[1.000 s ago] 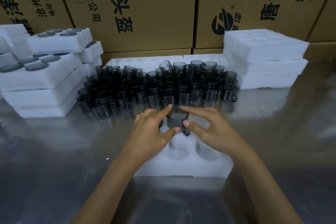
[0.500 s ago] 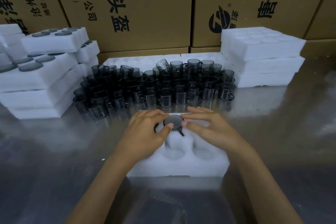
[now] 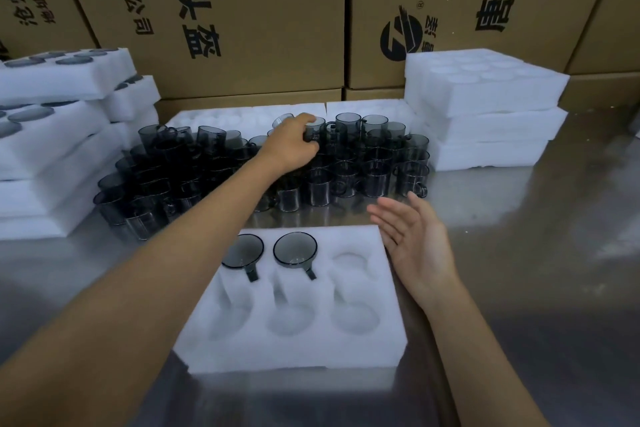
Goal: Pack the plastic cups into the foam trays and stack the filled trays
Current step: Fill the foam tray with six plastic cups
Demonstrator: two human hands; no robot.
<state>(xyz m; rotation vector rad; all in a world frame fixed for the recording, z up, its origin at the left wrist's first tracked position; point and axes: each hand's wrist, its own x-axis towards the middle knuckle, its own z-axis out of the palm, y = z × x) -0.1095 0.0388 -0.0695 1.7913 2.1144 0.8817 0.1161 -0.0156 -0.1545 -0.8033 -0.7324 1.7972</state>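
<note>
A white foam tray [image 3: 346, 354] lies in front of me on the steel table. Its far row holds two dark see-through plastic cups, one in the left hole [image 3: 242, 251] and one in the middle hole [image 3: 295, 249]; the other holes are bare. Behind the tray stands a dense cluster of loose cups [image 3: 377, 177]. My left hand [image 3: 294, 144] reaches over the cluster, and its fingers curl round a cup [image 3: 319, 126] in the back rows. Just right of the tray's far corner, my right hand [image 3: 419, 246] hovers with fingers spread, holding nothing.
Stacked foam trays with cups in them [image 3: 52, 135] stand at the left. A stack of foam trays without cups [image 3: 485, 121] stands at the back right. More foam [image 3: 221, 118] lies behind the cups, and big cardboard boxes [image 3: 242, 10] wall off the back.
Both hands let go of the cup they were pressing into the tray's middle hole. My left hand reached forward into the cup cluster; my right hand moved right and opened.
</note>
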